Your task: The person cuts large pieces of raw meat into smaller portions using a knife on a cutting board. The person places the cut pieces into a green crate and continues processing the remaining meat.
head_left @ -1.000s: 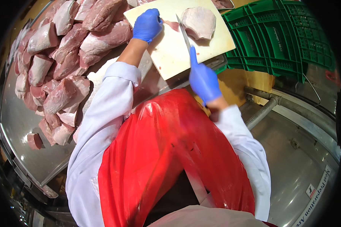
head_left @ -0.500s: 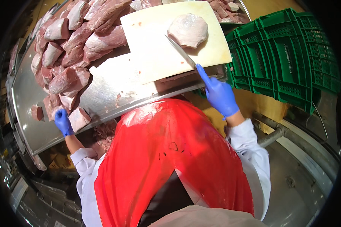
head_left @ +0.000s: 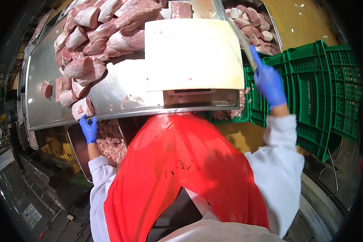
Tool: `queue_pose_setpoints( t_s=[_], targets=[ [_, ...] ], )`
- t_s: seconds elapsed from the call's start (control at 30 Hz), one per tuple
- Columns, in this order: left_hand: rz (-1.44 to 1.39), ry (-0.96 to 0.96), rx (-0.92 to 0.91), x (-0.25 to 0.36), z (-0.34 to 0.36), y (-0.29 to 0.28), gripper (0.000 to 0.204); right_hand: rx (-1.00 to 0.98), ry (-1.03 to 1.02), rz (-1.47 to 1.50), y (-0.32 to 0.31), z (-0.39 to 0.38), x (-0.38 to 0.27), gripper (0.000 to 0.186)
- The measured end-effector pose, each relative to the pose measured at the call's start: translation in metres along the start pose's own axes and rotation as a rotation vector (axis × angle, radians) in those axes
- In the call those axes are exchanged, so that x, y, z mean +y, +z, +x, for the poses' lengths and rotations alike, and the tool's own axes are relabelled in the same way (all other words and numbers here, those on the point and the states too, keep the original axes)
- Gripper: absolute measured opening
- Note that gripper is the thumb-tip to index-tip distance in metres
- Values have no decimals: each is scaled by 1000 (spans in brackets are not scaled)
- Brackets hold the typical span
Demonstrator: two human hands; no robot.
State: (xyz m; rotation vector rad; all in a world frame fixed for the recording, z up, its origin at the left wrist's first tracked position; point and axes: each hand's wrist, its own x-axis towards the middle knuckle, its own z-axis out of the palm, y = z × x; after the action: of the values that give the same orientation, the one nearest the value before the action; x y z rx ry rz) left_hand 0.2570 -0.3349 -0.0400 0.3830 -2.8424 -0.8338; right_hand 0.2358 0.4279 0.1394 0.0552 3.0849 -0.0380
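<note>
I am looking down over my red apron [head_left: 181, 169] at a steel work table [head_left: 109, 92]. My two hands are far apart, one at each end of the table's near edge.

At the far left, raw pink meat cuts [head_left: 97, 32] are heaped along the table's left and far sides. My left hand [head_left: 88, 129], in a blue glove, reaches to the near left corner of the table and curls around the lower edge of one small meat chunk [head_left: 82, 108] that sits right at the rim. Just below that hand, under the table edge, a metal tub [head_left: 78, 149] holds pale pink meat trimmings [head_left: 111, 141].

In the middle of the table lies a white cutting board [head_left: 193, 54], bare on top.

To the right, my right hand [head_left: 269, 82], also in a blue glove, is clenched around the handle of a knife [head_left: 242, 38]. The blade points away from me, past the board's right edge. Beyond it, a tray of smaller meat pieces [head_left: 254, 22] sits at the far right. Green plastic crates [head_left: 314, 88] stand to the right of the table, near my right forearm, and more meat shows in the crate nearest the table.
</note>
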Motion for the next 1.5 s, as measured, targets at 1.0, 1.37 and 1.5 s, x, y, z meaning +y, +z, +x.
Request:
queue_pose_setpoints(
  t_s=[1.0, 1.37, 1.5],
  targets=[
    [359, 396, -6, -133, 311, -84, 47, -104, 380, 904, 25, -78, -298, 71],
    [449, 764, -672, -114, 198, -46, 113, -201, 120, 754, 23, -45, -332, 69],
    [434, 577, -533, -95, 181, -20, 95, -240, 118, 809, 23, -44, -337, 69]
  ],
)
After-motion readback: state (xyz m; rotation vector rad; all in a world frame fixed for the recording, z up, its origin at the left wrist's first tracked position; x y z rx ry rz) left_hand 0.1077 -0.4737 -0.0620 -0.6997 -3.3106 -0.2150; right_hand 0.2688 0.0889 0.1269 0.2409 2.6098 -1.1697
